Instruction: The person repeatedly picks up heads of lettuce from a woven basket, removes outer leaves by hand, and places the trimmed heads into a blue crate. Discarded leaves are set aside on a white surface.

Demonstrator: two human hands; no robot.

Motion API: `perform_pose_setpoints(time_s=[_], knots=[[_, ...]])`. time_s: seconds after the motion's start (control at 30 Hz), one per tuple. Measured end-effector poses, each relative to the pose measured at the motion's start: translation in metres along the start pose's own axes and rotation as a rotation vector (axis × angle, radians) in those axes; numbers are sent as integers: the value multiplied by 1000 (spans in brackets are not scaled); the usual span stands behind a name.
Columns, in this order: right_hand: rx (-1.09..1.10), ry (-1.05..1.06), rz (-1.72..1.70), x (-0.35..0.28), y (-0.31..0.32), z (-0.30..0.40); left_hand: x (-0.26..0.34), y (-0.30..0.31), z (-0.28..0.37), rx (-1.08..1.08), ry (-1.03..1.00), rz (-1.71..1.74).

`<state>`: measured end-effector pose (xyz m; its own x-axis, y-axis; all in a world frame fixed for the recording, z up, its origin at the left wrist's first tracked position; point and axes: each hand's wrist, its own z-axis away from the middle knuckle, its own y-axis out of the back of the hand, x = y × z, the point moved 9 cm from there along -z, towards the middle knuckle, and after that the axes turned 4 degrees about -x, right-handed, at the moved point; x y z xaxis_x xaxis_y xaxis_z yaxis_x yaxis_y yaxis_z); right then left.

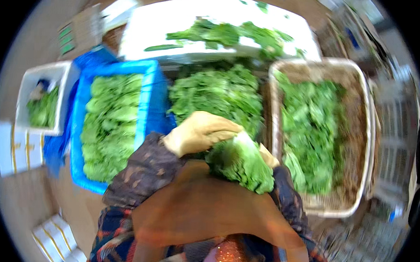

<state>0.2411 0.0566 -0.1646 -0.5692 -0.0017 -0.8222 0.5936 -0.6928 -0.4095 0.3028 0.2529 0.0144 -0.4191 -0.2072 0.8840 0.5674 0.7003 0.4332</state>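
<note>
A head of leafy green lettuce (247, 162) is held in front of my brown apron (199, 207), its pale stem end pointing away from me. My left hand (203, 132), in a cream work glove, closes over the stem end and upper leaves. On the far side of the head, my right hand (268, 157), gloved alike, is against the leaves; most of its fingers are hidden by the lettuce. Just beyond both hands lies a large heap of loose lettuce (218, 92).
At left stands a blue-lined crate (77, 132) with rows of lettuce; farther left is a white foam box (64, 100). A wicker-like basket (362, 144) at right holds more greens. Trimmed leaves (221, 33) lie on a white surface (148, 23) beyond the heap.
</note>
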Motion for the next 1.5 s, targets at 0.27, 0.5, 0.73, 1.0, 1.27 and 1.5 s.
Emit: perform_pose_setpoints(time_s=[0.27, 0.5, 0.73, 1.0, 1.27, 1.5], knots=[[186, -113, -479, 3, -16, -4, -148, -2, 80, 398, 346, 188], [52, 59, -5, -88, -107, -171, -66, 5, 149, 801, 149, 394], [141, 143, 228, -163, -250, -319, -135, 153, 293, 1582, 217, 773], [475, -58, 627, -83, -129, -271, -360, 356, 441, 1768, 1159, -341], [482, -269, 365, -16, -117, -179, -386, 424, 452, 1547, 938, -794], [874, -494, 440, -19, -2, 48, -285, 344, 506, 1283, 1293, -941]])
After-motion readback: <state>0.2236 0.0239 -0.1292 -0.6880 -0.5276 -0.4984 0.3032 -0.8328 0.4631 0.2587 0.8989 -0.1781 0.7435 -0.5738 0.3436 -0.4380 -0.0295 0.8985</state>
